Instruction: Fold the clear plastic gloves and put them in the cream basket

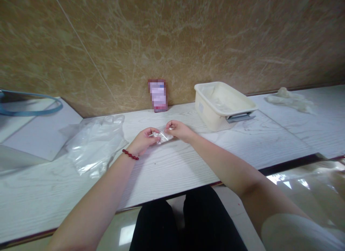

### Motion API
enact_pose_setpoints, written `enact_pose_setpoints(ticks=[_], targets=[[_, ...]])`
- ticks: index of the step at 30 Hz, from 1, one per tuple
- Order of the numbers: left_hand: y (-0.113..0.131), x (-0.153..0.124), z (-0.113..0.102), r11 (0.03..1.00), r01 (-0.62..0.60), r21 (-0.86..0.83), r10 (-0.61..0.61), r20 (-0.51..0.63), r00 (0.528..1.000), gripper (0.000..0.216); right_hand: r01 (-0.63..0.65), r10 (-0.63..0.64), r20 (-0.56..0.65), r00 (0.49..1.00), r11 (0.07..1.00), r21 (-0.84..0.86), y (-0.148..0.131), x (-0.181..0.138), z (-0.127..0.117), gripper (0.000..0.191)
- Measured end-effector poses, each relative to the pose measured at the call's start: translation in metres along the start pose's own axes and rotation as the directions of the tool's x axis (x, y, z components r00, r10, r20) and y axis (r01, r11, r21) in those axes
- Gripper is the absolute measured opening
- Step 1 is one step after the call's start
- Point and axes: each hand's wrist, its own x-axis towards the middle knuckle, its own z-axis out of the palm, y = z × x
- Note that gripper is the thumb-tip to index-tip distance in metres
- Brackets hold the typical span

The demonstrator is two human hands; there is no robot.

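Observation:
A small clear plastic bag (165, 137) is stretched between my two hands, just over the white wood-grain table (167, 168). My left hand (144, 140), with a red bead bracelet at the wrist, pinches the bag's left side. On the other side my right hand (180, 131) grips its upper right part with thumb and fingers. Whatever the little bag contains is too small to make out. Left of my hands lies a pile of clear plastic bags (94, 145).
A cream plastic bin (215, 116) with a grey handle stands at the right, clear plastic inside. Behind my hands a phone (159, 96) leans against the marble wall. A white box (35, 136) with a blue strap (32, 112) is at far left. Crumpled translucent plastic (291, 99) lies far right.

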Motion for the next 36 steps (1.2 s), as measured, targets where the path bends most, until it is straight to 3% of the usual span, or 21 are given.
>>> enact_pose_setpoints(ticks=[7, 12, 16, 20, 23, 26, 28, 31, 34, 36], targets=[[-0.001, 0.003, -0.014, 0.999, -0.041, 0.013, 0.04, 0.121, 0.992, 0.042, 0.056, -0.056, 0.126, 0.99, 0.998, 0.003, 0.001, -0.001, -0.008, 0.032], [0.0, 0.0, -0.014, 1.0, 0.01, -0.012, -0.008, 0.193, 0.981, 0.046, -0.052, 0.042, 0.116, 0.992, 0.995, 0.089, 0.001, -0.001, -0.009, 0.047], [0.0, 0.0, -0.013, 1.0, 0.008, -0.025, -0.002, 0.231, 0.973, 0.048, -0.189, 0.182, 0.074, 0.98, 0.978, 0.088, -0.002, -0.002, -0.011, 0.03], [0.004, -0.002, -0.014, 0.999, 0.02, -0.043, -0.009, 0.259, 0.966, 0.051, -0.23, 0.227, 0.044, 0.973, 0.968, 0.096, -0.004, -0.003, -0.011, 0.019], [0.006, -0.003, -0.016, 0.995, 0.035, -0.09, -0.008, 0.278, 0.961, 0.062, -0.192, 0.191, 0.018, 0.981, 0.981, 0.021, -0.01, -0.007, -0.011, 0.014], [0.007, -0.002, -0.019, 0.987, 0.075, -0.141, -0.03, 0.296, 0.955, 0.062, -0.059, 0.045, -0.096, 0.994, 0.987, -0.152, -0.032, -0.018, -0.019, 0.012], [0.006, 0.0, -0.021, 0.982, 0.109, -0.156, -0.053, 0.323, 0.945, 0.054, 0.05, -0.11, -0.218, 0.97, 0.963, -0.264, -0.061, -0.032, -0.035, 0.015], [0.005, 0.003, -0.023, 0.979, 0.131, -0.158, -0.067, 0.357, 0.932, 0.047, 0.089, -0.301, -0.444, 0.844, 0.894, -0.439, -0.117, -0.053, -0.082, 0.02], [0.003, 0.005, -0.023, 0.975, 0.133, -0.177, -0.058, 0.376, 0.925, 0.044, -0.164, -0.303, -0.549, 0.779, 0.747, -0.644, -0.16, -0.057, -0.143, 0.021], [0.003, 0.005, -0.023, 0.973, 0.137, -0.188, -0.055, 0.387, 0.921, 0.044, -0.372, -0.169, -0.54, 0.825, 0.557, -0.743, -0.17, -0.048, -0.175, 0.016]])
